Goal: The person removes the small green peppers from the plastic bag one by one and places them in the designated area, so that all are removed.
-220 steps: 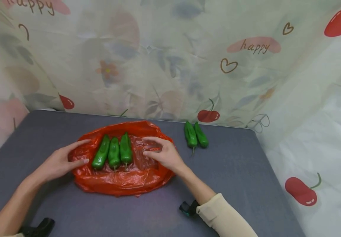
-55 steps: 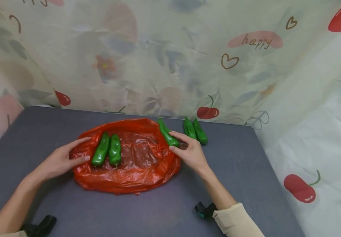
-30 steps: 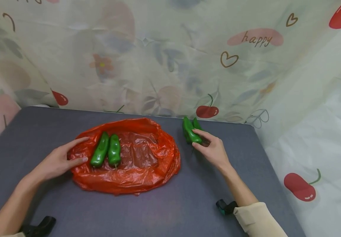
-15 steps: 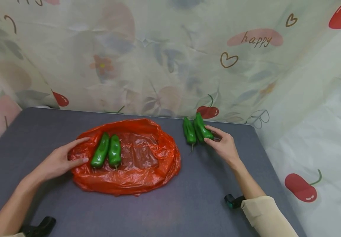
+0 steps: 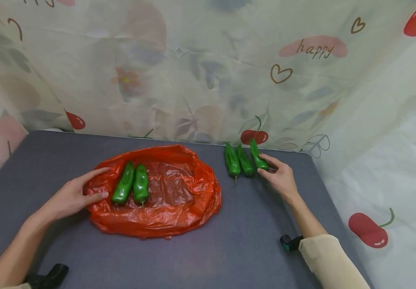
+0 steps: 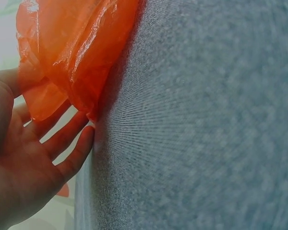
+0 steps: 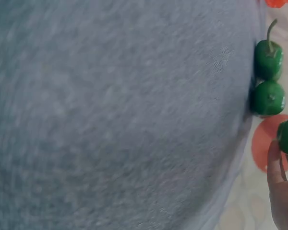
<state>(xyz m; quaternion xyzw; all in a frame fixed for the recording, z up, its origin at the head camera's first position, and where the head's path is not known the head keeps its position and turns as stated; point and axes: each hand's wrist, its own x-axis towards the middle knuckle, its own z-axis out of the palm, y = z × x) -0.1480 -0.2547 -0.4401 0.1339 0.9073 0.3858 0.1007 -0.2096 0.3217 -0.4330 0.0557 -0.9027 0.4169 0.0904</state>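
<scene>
One hand, the left hand, rests against the left side of the red bag, its fingers spread and nearly straight with the thumb apart from them, touching the plastic without closing on it. At the left end inside the bag, a first pepper lies beside a second pepper; the one that lay next to them some seconds ago is gone, so the bag is down to two. Well to the right of the bag, toward its far side, a third pepper with a long stem and a fourth pepper lie side by side. Just past them, farther still from the bag, the right hand pinches a fifth pepper between thumb and fingertips. Moments ago that pepper was at the bag's right rim; now it is at the right end of the row, making three of five outside the bag, though this last one is not yet released and seems to be held just off the table. Under the bag spreads the dark grey table. Behind the bag hangs a pale sheet printed with flowers, cherries and hearts, and to the bag's right, beyond the table, falls whiter cloth.
</scene>
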